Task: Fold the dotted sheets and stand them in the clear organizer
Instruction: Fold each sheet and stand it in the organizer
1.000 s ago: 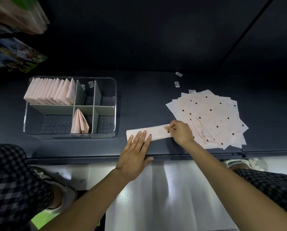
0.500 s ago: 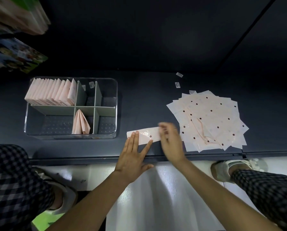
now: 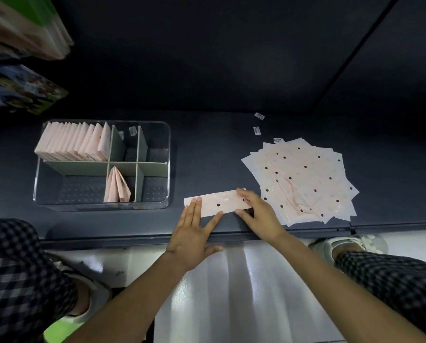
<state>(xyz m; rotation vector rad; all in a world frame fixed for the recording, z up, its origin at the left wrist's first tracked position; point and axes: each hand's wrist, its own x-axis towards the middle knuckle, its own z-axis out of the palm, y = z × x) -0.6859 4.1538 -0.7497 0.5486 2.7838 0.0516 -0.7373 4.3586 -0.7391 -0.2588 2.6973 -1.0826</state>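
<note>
A pink dotted sheet folded into a long strip (image 3: 219,203) lies on the dark shelf near its front edge. My left hand (image 3: 194,233) lies flat with straight fingers pressing the strip's left end. My right hand (image 3: 259,214) rests on the strip's right end, fingers and thumb spread around it. A loose pile of unfolded dotted sheets (image 3: 303,179) lies to the right. The clear organizer (image 3: 162,134) stands to the left, with a row of folded sheets (image 3: 73,142) in its back-left compartment and one folded sheet (image 3: 116,186) standing in a front middle compartment.
Small white labels (image 3: 259,116) lie on the shelf behind the pile. Stacked packets (image 3: 21,26) hang at upper left. The shelf's front edge (image 3: 133,237) runs just under my hands. Checked trouser legs and shoes show below on a white floor.
My right hand folded the strip's right end over to the left, then moved back right; the strip lies long again with a dot showing. My left hand stayed pressing the left end.
</note>
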